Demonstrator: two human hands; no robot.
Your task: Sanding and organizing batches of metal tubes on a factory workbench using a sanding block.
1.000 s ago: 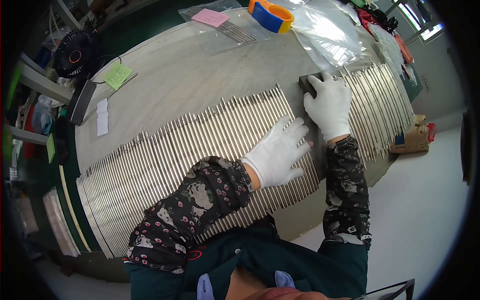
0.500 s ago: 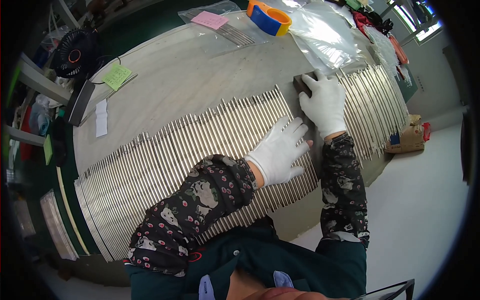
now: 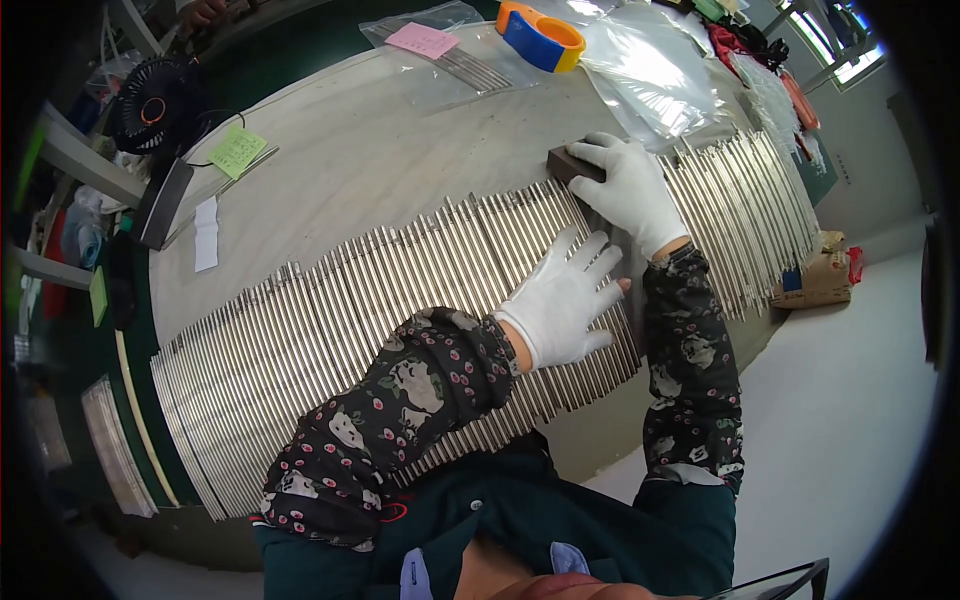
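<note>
Upper centre of the frame: the dark block [image 3: 566,163], clamped in my nearer right hand [image 3: 630,192], juts leftward from the grip beside the top ends of the metal rods [image 3: 345,290]. These run downward, slanting right; my left hand [image 3: 560,310] lies over them, fingers spread.

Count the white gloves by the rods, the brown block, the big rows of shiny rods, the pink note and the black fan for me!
White gloves by the rods: 2
Brown block: 1
Rows of shiny rods: 2
Pink note: 1
Black fan: 1
Total: 7
</note>
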